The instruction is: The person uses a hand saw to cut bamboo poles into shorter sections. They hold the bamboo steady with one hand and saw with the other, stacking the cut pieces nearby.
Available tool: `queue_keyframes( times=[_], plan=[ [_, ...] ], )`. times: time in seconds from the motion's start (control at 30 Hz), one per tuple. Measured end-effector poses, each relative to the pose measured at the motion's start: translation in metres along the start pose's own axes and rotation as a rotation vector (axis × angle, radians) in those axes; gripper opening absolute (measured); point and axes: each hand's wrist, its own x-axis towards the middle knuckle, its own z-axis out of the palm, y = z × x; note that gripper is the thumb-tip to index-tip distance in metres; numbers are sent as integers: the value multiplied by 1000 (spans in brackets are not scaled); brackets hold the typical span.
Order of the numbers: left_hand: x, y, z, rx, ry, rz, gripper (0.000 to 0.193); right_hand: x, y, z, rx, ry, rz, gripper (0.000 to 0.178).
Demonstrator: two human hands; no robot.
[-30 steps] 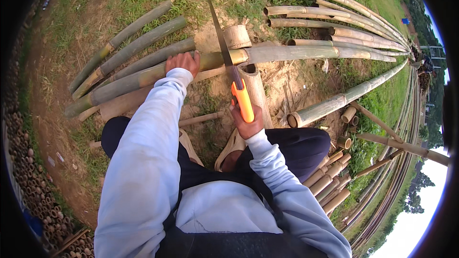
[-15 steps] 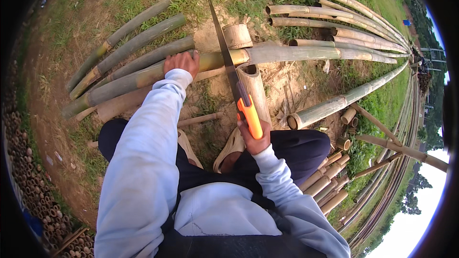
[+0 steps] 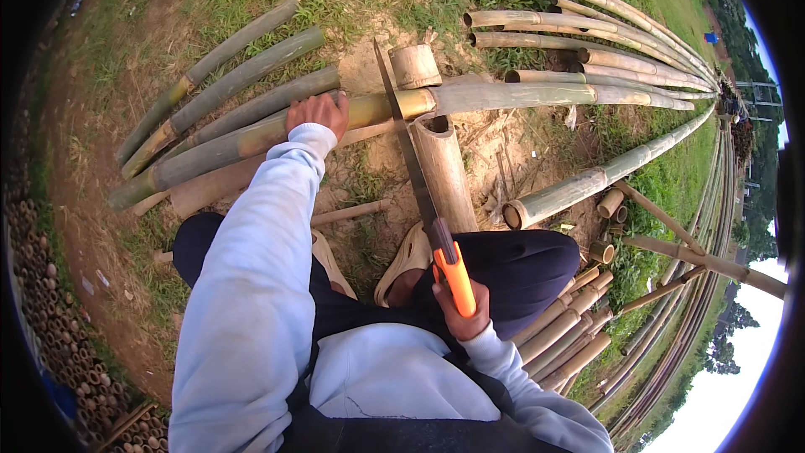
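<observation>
My left hand point(image 3: 319, 113) is closed over the top of a long green bamboo pole point(image 3: 369, 108) that runs from left to right in front of me. In my right hand point(image 3: 465, 310) is the orange handle of a hand saw point(image 3: 409, 151). The saw's long dark blade lies across the pole, right of my left hand and just left of a joint. A short upright bamboo stump point(image 3: 415, 66) stands behind the pole. An open-ended bamboo piece point(image 3: 446, 172) slopes beneath the pole toward my right knee.
Three cut green bamboo lengths point(image 3: 243, 75) lie at the left. Several long poles point(image 3: 604, 29) stretch away at the far right, and a thick single pole point(image 3: 579, 189) lies nearer. Short pieces point(image 3: 570, 327) are piled beside my right knee. Many cut rings point(image 3: 59, 327) cover the ground lower left.
My right hand has pulled the saw back toward my body, so its tip is now closer to the pole. My left hand stays on the pole.
</observation>
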Motion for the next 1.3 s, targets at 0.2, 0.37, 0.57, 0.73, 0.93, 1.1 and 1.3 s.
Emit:
queue_keyframes(
  times=[0.2,0.37,0.57,0.73,0.93,1.1,1.3],
  plan=[
    [10,7,-15,3,-11,21,56,129,22,52,51,33,-116,18],
    [6,-5,-3,6,33,31,56,-10,9,10,8,19,24,12],
    [0,4,-6,5,-12,-1,56,9,-17,8,114,-40,-43,7],
    [4,8,-14,-10,17,46,57,133,26,40,118,6,-111,14],
    [2,-9,-3,-8,15,44,54,-3,-15,10,136,-60,113,16],
    [0,-5,-2,4,-9,-13,53,-22,-5,-5,-94,-15,1,13],
    [13,-4,5,-1,103,34,57,156,13,59,-90,-10,-115,23]
  ],
)
